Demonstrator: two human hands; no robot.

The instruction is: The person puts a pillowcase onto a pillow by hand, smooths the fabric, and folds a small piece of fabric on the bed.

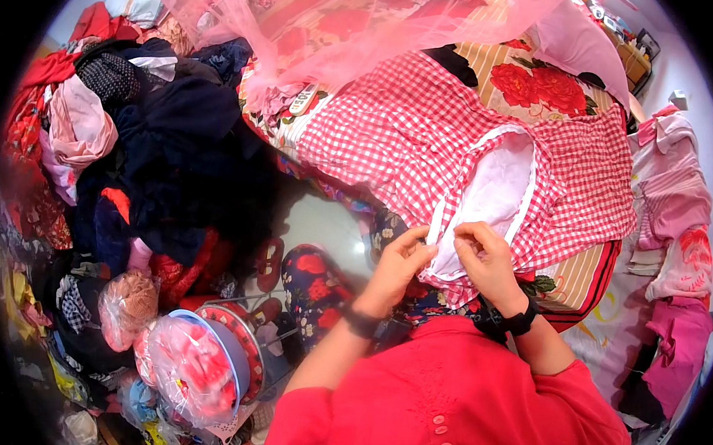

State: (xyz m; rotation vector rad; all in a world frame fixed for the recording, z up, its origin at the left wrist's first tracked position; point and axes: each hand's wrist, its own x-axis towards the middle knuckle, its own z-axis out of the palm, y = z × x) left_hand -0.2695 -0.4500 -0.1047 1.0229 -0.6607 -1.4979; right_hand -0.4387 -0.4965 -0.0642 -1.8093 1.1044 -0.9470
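Observation:
A red-and-white checked garment [408, 137] is spread across the bed's edge and over my lap. Its opening shows a pale lining [497, 181] bordered by white trim [526, 200]. At the lower left of that opening, my left hand [402, 260] is closed, thumb against fingers, on the white trim. Just to its right, my right hand [486, 256] pinches the edge of the same opening, fingertips bent inward. A small gap separates the two hands. What lies right between the right fingertips is partly hidden.
A floral striped bedspread [573, 284] lies under the garment, with pink netting [341, 39] above. Dark clothes [177, 143] are heaped at left, near a blue basin [236, 348] and bagged items. Folded clothes [676, 197] line the right. Red shoes [269, 265] stand on the floor.

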